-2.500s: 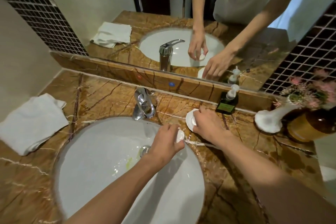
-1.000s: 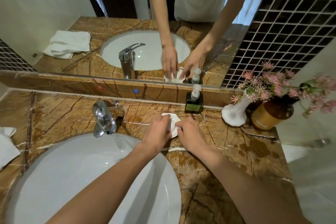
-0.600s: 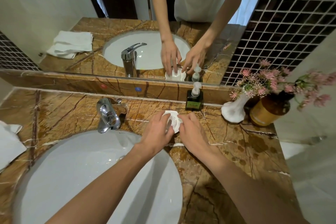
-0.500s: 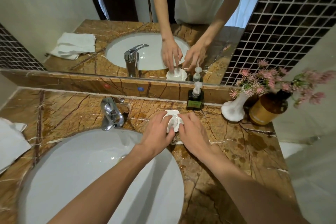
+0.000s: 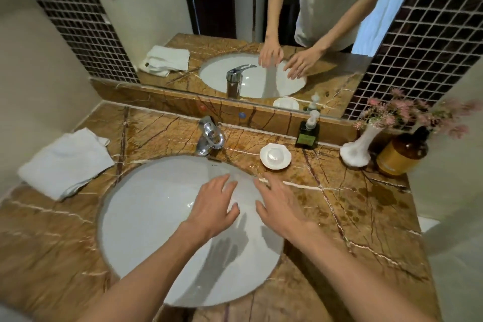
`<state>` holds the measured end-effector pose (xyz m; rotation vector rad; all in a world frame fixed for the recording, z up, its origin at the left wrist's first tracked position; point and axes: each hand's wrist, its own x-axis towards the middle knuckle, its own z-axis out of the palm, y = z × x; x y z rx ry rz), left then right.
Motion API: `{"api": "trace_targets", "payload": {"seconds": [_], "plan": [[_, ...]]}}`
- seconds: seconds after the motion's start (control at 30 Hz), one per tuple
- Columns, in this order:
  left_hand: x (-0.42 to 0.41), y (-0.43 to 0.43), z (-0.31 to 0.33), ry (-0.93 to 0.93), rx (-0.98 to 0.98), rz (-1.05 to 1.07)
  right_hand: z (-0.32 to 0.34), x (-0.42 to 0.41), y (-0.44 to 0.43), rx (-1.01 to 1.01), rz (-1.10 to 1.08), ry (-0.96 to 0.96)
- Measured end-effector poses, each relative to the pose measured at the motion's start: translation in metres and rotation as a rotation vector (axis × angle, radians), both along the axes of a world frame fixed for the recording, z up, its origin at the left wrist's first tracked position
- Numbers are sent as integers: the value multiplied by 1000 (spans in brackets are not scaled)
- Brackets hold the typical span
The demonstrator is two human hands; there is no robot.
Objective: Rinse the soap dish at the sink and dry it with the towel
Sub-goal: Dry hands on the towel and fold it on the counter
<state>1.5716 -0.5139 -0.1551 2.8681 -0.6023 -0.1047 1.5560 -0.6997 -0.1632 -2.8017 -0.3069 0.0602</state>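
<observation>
The white scalloped soap dish (image 5: 275, 156) sits on the brown marble counter, right of the chrome faucet (image 5: 210, 135), with a round white soap resting in it. My left hand (image 5: 214, 204) hovers over the white sink basin (image 5: 146, 217), fingers spread and empty. Beside it, my right hand (image 5: 279, 206) is over the basin's right rim, also spread and holding nothing. Both hands are well short of the dish. The folded white towel (image 5: 65, 162) lies on the counter at the far left.
A dark green pump bottle (image 5: 308, 131) stands against the backsplash behind the dish. A white vase (image 5: 359, 146) with pink flowers and an amber bottle (image 5: 402, 151) stand at the right. The mirror (image 5: 248, 34) rises behind the counter.
Both hands let go of the soap dish and drew back toward me over the basin. The dish now rests on the counter with the soap in it.
</observation>
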Motion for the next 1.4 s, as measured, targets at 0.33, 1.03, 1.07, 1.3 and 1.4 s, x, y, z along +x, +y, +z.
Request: {"api": "trace_targets", "payload": {"seconds": [0.33, 1.03, 1.07, 1.3, 1.4], "plan": [[-115, 104, 21, 47, 92, 419, 16, -62, 101, 26, 356, -17], [-216, 295, 44, 7, -65, 835, 27, -95, 293, -85, 551, -25], [-214, 301, 46, 4, -65, 833, 28, -92, 299, -84, 541, -29], [-178, 334, 52, 25, -76, 795, 31, -60, 337, -82, 498, -20], [-150, 346, 48, 39, -75, 781, 30, -36, 354, -69, 485, -24]]}}
